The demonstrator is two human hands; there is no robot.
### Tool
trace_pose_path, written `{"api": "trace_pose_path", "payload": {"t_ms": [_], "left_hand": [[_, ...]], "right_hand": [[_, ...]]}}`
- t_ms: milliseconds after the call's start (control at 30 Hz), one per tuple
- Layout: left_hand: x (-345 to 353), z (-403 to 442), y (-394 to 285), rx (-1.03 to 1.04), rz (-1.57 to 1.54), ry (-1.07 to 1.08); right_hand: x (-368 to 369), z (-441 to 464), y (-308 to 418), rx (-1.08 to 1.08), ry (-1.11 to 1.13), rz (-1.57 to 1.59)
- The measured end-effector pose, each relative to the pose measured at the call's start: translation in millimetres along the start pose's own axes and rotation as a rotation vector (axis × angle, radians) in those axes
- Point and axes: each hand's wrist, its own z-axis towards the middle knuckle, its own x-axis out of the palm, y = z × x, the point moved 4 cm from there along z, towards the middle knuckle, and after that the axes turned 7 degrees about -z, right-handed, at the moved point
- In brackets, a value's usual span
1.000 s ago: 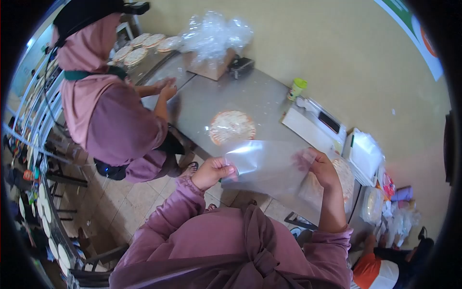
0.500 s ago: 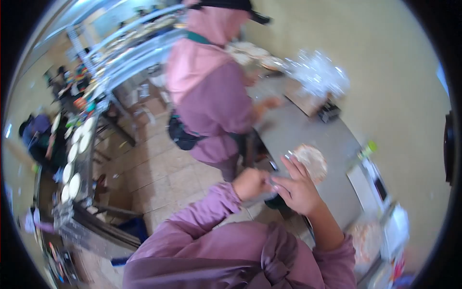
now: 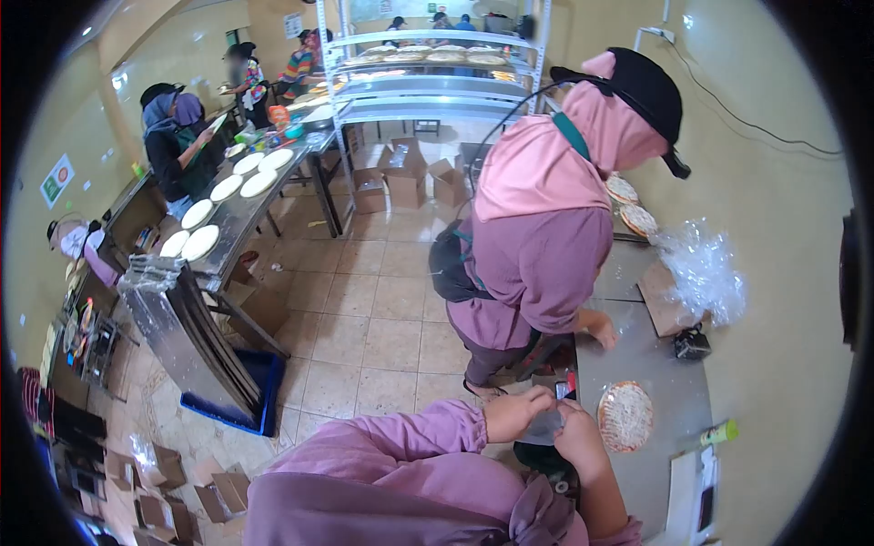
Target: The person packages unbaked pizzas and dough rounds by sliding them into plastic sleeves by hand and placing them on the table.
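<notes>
Close together in front of my body, my left hand (image 3: pixel 517 415) and my right hand (image 3: pixel 579 433) pinch a thin piece of clear plastic (image 3: pixel 544 428) between them. Whether it is a bag or a flat sheet I cannot tell. Both hands are closed, fingertips nearly meeting at its top edge. Just right of my right hand, a round pizza (image 3: pixel 625 417) with a pale topping lies on the steel table (image 3: pixel 596 369). My hands are beside the pizza and apart from it.
A co-worker (image 3: pixel 537 255) stands ahead, one hand (image 3: pixel 599 328) over the table. Crumpled clear plastic (image 3: pixel 701 273), a small black device (image 3: pixel 692 343) and a green-capped bottle (image 3: pixel 719 432) are along the wall side. Left, a long table (image 3: pixel 238 218) carries several round bases; trays stand in a blue bin (image 3: pixel 264 400).
My view has swung left and up. My right hand has gone from spread fingers to a pinch on the plastic, near my left hand. The co-worker now leans further over the table.
</notes>
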Motion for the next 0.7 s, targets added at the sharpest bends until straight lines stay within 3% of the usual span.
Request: {"api": "trace_pose_path", "payload": {"t_ms": [100, 200, 267, 333, 400, 433, 500, 567, 600, 667, 700], "left_hand": [[-4, -11, -2, 0.030, 0.162, 0.083], [16, -29, 56, 0.003, 0.377, 0.153], [1, -42, 62, -0.149, 0.243, 0.271], [4, -53, 72, -0.076, -0.103, 0.269], [4, -56, 53, -0.333, -0.379, 0.243], [3, -52, 41, -0.165, -0.258, 0.232], [17, -57, 43, -0.143, -0.233, 0.315], [21, -57, 50, -0.374, -0.364, 0.288], [25, -55, 52, -0.365, -0.370, 0.319], [28, -53, 59, -0.368, -0.245, 0.277], [32, -51, 60, -0.366, -0.241, 0.294]], "right_hand": [[-7, -1, -3, 0.056, 0.016, 0.057], [-2, -5, -28, 0.136, 0.026, 0.250], [-3, -19, -40, 0.219, 0.021, 0.400], [-1, -36, -45, 0.283, 0.067, 0.506], [13, -51, -48, 0.265, 0.086, 0.641], [19, -59, -48, 0.316, 0.117, 0.688], [43, -77, -65, 0.340, 0.077, 0.655], [45, -88, -76, 0.325, 0.014, 0.829], [54, -96, -94, 0.352, -0.004, 0.833], [77, -120, -145, 0.812, -0.294, 1.143], [84, -127, -161, 0.823, -0.305, 1.153]]}}
